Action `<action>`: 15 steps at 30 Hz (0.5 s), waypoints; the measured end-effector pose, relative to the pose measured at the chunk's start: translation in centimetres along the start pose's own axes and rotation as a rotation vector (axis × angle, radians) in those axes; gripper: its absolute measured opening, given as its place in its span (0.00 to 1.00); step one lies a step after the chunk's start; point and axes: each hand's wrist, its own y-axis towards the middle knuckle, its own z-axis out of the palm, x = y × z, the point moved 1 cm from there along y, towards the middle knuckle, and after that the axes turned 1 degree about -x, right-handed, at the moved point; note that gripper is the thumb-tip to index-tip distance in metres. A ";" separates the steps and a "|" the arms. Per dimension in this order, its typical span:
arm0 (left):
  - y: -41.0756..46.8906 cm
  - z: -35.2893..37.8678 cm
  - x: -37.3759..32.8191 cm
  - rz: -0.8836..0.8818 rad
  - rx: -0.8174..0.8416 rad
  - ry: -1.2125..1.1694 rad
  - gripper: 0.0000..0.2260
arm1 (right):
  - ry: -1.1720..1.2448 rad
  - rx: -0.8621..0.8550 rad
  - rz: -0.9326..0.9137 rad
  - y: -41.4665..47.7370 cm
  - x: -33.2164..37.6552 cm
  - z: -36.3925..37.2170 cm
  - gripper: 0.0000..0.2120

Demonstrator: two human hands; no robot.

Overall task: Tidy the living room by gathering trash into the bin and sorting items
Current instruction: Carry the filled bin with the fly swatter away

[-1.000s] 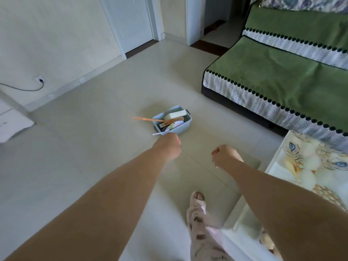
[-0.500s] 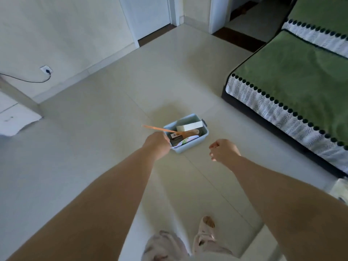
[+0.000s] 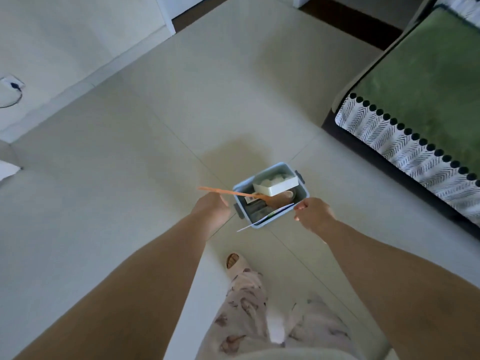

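A small light blue bin (image 3: 301,189) stands on the tiled floor. Inside it lie a white box (image 3: 275,185), a brown rounded item (image 3: 280,200) and a white card (image 3: 262,220) that pokes out over the near rim. An orange stick (image 3: 220,191) juts out to the left. My left hand (image 3: 211,207) is curled shut just left of the bin's grey side handle (image 3: 239,213), under the stick, with nothing in it. My right hand (image 3: 313,213) is curled at the bin's near right corner, fingertips against the rim. Whether it grips the rim is unclear.
A sofa with a green cover and a white herringbone fringe (image 3: 415,100) fills the right side. At far left are a wall socket with a cable (image 3: 11,84) and a white furniture corner (image 3: 6,169). My slippered foot (image 3: 233,261) is below the bin.
I have walked up to the bin, which now sits directly between my hands. My right hand has reached forward to its near right corner, and my left hand sits beside the side handle.
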 end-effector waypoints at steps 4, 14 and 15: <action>5.7 1.0 1.1 -0.044 0.104 0.063 0.10 | 0.019 -0.018 0.117 4.4 0.4 1.5 0.11; 18.5 10.2 1.1 -0.150 0.280 0.039 0.10 | 0.038 0.084 0.327 18.7 -4.1 5.7 0.09; 19.1 10.7 1.0 -0.153 0.282 0.052 0.09 | 0.054 0.094 0.335 19.6 -4.2 6.0 0.10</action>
